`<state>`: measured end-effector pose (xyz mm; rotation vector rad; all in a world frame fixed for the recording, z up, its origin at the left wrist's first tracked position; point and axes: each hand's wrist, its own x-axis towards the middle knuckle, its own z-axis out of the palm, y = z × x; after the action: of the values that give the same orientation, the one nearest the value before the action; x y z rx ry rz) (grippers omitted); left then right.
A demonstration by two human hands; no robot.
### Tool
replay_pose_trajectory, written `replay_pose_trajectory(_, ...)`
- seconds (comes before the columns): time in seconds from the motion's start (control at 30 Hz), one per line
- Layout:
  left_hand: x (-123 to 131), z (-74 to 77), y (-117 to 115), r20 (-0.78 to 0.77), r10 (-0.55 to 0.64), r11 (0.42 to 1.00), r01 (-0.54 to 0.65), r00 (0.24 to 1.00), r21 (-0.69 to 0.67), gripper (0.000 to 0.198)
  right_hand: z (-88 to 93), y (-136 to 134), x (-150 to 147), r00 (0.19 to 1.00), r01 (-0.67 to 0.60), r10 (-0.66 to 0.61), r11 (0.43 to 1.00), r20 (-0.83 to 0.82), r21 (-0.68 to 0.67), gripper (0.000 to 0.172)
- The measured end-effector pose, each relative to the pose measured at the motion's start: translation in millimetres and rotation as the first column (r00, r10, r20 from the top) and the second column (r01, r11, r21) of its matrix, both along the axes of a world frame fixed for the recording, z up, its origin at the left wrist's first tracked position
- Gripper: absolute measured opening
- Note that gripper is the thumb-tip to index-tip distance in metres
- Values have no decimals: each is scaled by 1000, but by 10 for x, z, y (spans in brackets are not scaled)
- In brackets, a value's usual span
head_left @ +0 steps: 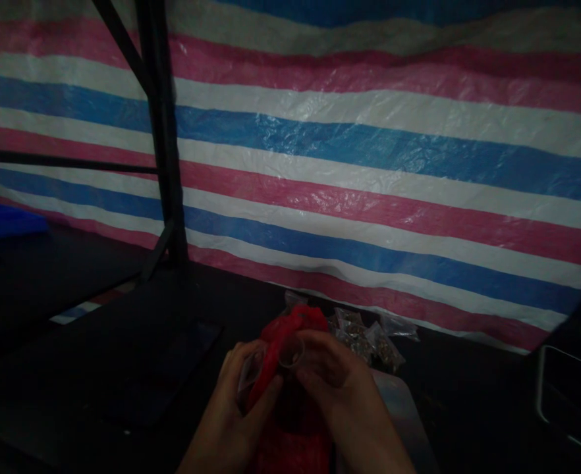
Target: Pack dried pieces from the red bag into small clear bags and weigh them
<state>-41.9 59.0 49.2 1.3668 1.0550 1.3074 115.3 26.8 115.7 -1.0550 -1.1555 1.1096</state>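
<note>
In the lower middle, my left hand [241, 401] is closed on the edge of a red plastic bag [290, 451], with a small clear plastic bag [251, 370] between its fingers. The red bag's mouth gapes toward me, and its inside is dark. My right hand [344, 392] pinches a small clear round cup [291, 353] at the bag's opening. What the cup contains is too dim to tell. Just behind the right hand lie several small clear bags of brown bits [362, 339].
A flat silvery thing [403, 408] lies under my right forearm. At the far right stands a dark container with a pale rim [540, 388]. A black metal frame [165, 131] rises at left before a striped plastic sheet [369, 151]. Something blue [6, 220] sits far left.
</note>
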Motion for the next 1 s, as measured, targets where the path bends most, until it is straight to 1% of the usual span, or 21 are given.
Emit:
replay_pose_trajectory(0.07,-2,-11,6,-10,-5,999,5,1000,37,42,37,-18,-99,1000,-11,10,998,28,61,35)
replay_pose_trajectory(0.13,-10,-23,3,-20,-16,998,17,1000,56,39,46,-31,-179,987,29,-47,992,153,121,40)
replay_pose_trajectory(0.2,-22,-33,-6,-36,-8,997,11,999,71,39,44,-42,-224,934,74,-127,983,333,168,46)
replay_pose_trajectory(0.27,-34,-28,-16,-50,-2,997,6,999,77,42,48,-50,-240,859,83,-172,976,482,200,52)
replay_pose_trajectory(0.37,-44,25,-32,-41,-38,999,39,998,26,48,71,-47,-241,772,37,-178,971,610,237,61)
replay_pose_trajectory(0.43,-47,82,-39,-4,-74,997,74,997,-35,49,89,-32,-244,729,-3,-183,963,659,270,63)
replay_pose_trajectory(0.5,-47,135,-41,44,-108,990,111,993,-89,51,91,-13,-257,701,-57,-174,953,692,297,64)
replay_pose_trajectory(0.57,-44,166,-35,82,-113,986,122,990,-118,54,69,4,-281,680,-89,-180,942,710,324,66)
replay_pose_trajectory(0.7,-44,152,-7,99,-68,993,77,993,-90,52,1,11,-326,661,-93,-229,920,715,381,66)
replay_pose_trajectory(0.77,-58,130,1,92,-60,995,67,994,-72,49,6,3,-313,663,-80,-262,907,701,414,66)
replay_pose_trajectory(0.83,-81,121,-7,79,-64,995,69,995,-66,51,43,-5,-252,673,-43,-323,881,665,471,63)
replay_pose_trajectory(0.9,-101,128,-31,55,-63,995,67,997,-77,52,73,-6,-149,688,50,-401,858,605,511,55)
replay_pose_trajectory(0.93,-106,135,-46,34,-50,995,53,998,-85,50,69,-3,-92,691,107,-427,858,583,503,52)
replay_pose_trajectory(0.97,-103,141,-61,8,-32,995,32,999,-91,46,47,0,-38,689,151,-433,870,581,470,50)
replay_pose_trajectory(1.0,-94,145,-73,-24,-7,996,5,1000,-91,42,6,4,5,687,172,-413,892,598,419,49)
